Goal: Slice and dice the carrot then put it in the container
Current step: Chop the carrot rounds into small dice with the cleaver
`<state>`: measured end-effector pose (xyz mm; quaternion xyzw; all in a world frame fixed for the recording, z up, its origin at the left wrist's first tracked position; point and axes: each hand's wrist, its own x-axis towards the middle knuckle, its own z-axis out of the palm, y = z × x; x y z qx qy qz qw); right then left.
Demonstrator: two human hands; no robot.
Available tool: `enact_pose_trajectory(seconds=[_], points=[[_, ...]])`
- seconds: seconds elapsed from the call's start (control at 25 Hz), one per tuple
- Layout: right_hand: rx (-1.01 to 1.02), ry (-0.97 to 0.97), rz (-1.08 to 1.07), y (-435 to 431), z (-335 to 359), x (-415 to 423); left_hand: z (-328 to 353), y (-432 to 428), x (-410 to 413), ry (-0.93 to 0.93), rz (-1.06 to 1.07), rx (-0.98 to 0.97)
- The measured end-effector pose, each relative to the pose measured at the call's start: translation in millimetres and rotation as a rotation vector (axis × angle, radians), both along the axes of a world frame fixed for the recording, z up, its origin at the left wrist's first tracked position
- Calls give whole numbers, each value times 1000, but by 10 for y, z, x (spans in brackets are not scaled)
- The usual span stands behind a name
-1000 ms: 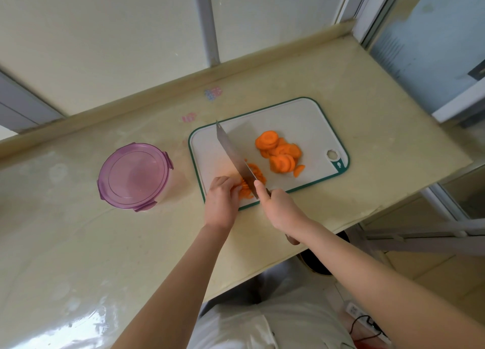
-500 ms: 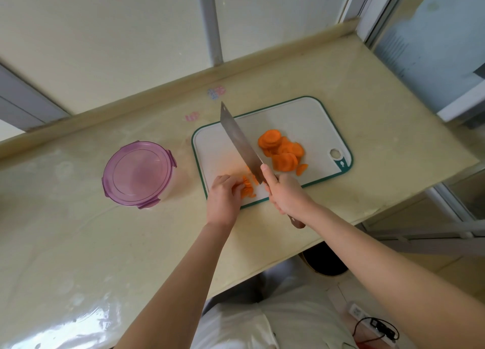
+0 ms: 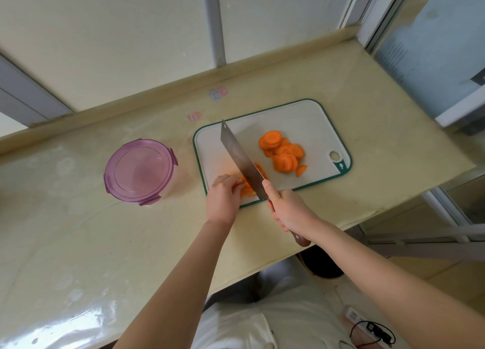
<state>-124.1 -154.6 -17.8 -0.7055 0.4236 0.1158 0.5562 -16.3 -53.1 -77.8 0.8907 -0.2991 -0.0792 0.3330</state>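
Observation:
A white cutting board [image 3: 301, 118] with a green rim lies on the beige counter. A pile of round carrot slices [image 3: 283, 154] sits on its right half. At the board's near edge my left hand [image 3: 223, 199] holds down a small stack of carrot slices [image 3: 248, 188] with curled fingers. My right hand [image 3: 291, 209] grips the brown handle of a cleaver [image 3: 240, 160], index finger along the spine; the blade runs across the stack. The round container [image 3: 139, 170] with a purple lid stands to the left of the board, lid on.
The counter [image 3: 78, 243] ends at a raised ledge against the wall behind and at a front edge close to my body. Small stickers [image 3: 218, 93] mark the counter behind the board. A power strip with a cable [image 3: 367, 325] lies on the floor.
The cleaver was lifted off the stack half a second ago and has come back down beside my left fingers. My left hand stays on the carrot stack.

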Motion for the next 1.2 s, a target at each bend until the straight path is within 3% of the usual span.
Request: enact_pose_trajectory(seconds=[0.32, 0.52, 0.72, 1.2], points=[[-44, 97, 47, 12, -89, 104, -13, 1, 10, -17, -8, 8], [-178, 70, 105, 115, -158, 137, -63, 3, 28, -8, -18, 3], [47, 22, -25, -71, -121, 129, -46, 27, 15, -25, -32, -18], [34, -31, -72, -122, -20, 99, 66, 47, 33, 123, -62, -23]])
